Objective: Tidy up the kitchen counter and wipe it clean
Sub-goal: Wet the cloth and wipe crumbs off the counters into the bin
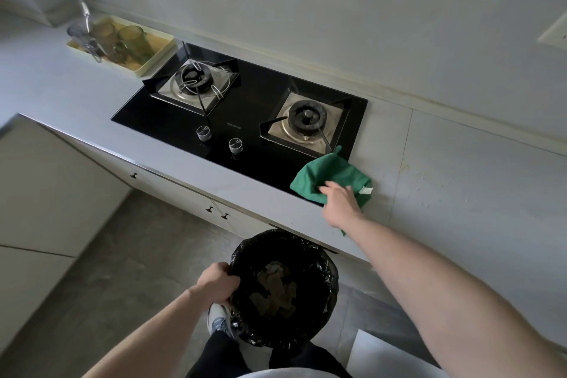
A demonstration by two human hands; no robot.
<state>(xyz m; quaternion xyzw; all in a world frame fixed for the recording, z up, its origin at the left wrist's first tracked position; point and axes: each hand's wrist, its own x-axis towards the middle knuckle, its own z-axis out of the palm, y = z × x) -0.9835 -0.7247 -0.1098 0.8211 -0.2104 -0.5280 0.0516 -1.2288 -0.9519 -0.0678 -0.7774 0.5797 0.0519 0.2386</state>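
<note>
Left grip: the left hand [219,281] curls round the near-left rim of the bin [319,310], fingers hooked over the edge and holding it off the floor, in front of the person's legs.
Bin: round, lined with a black bag; scraps of paper or peel lie at the bottom. It hangs just below the front edge of the table [92,92].
Right grip: the right hand [340,202] lies on the green cloth [328,175], fingers spread fairly flat and pressing it down; whether the thumb pinches the fabric I cannot tell.
Green cloth: crumpled, lying across the near-right corner of the hob [245,120] and onto the table beside it, a white tag at its right edge.
Hob: black glass, two burners, two knobs at the front.
Table, right part: specks and a yellowish stain beyond the cloth.
Tray [153,55]: pale yellow, far left by the wall, carrying greenish glasses [133,40] and metal utensils.
</note>
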